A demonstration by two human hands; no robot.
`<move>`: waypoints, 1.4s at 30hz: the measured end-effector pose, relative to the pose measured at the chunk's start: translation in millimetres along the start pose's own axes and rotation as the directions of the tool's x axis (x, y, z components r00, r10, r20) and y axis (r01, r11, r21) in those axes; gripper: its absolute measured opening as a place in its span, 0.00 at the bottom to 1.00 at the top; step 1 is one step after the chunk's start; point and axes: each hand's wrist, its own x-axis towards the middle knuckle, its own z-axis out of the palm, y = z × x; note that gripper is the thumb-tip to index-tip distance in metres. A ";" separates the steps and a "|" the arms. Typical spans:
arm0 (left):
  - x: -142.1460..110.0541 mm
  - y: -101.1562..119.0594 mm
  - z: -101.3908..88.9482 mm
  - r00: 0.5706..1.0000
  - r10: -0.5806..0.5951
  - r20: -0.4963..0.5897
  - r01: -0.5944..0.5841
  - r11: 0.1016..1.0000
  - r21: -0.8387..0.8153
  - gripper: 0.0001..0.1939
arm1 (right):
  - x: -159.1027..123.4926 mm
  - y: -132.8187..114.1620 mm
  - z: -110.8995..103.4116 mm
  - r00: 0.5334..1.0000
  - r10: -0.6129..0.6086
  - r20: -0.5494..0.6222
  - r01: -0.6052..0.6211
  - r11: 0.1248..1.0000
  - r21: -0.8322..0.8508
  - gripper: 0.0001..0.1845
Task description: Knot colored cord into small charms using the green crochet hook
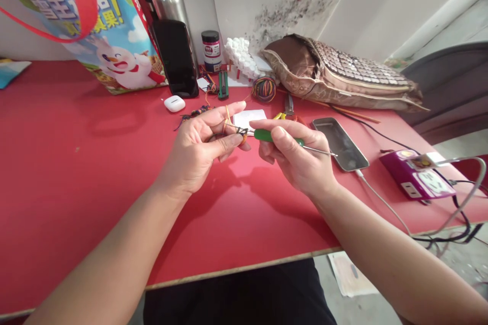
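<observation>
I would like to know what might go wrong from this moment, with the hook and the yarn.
1. The yarn passes over a finger of the left grip; if that finger relaxes, the strand may go slack.
2. The bare metal end of the hook sticks out behind the right grip, so it might poke or catch something.
3. The ball lies close to the pliers; a loose strand could snag there.

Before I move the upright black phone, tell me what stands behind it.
Behind the black phone, a steel flask rises, its upper part showing. The phone covers much of the flask's lower part; anything else directly behind the phone cannot be seen.
</observation>
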 end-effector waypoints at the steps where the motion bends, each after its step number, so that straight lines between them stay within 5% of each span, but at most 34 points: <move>1: 0.0 0.0 -0.3 1.000 -0.004 -0.002 0.004 1.000 0.002 0.21 | 0.1 -0.4 -0.8 1.000 -0.004 -0.006 0.004 1.000 -0.009 0.12; 16: 1.1 7.0 -8.2 0.993 -0.020 0.114 0.012 0.997 0.070 0.17 | 8.8 -14.8 -18.3 0.997 0.078 0.020 -0.077 0.996 -0.050 0.12; 34: 4.9 5.5 -20.0 0.909 -0.150 0.388 0.161 0.987 0.003 0.17 | 15.3 -23.6 -32.4 0.938 0.269 0.220 -0.304 0.942 0.144 0.13; 42: -4.1 -16.2 2.2 0.987 -0.008 0.160 0.014 0.999 -0.040 0.20 | 8.6 -11.0 -9.5 0.954 0.273 0.120 -0.297 0.910 0.291 0.13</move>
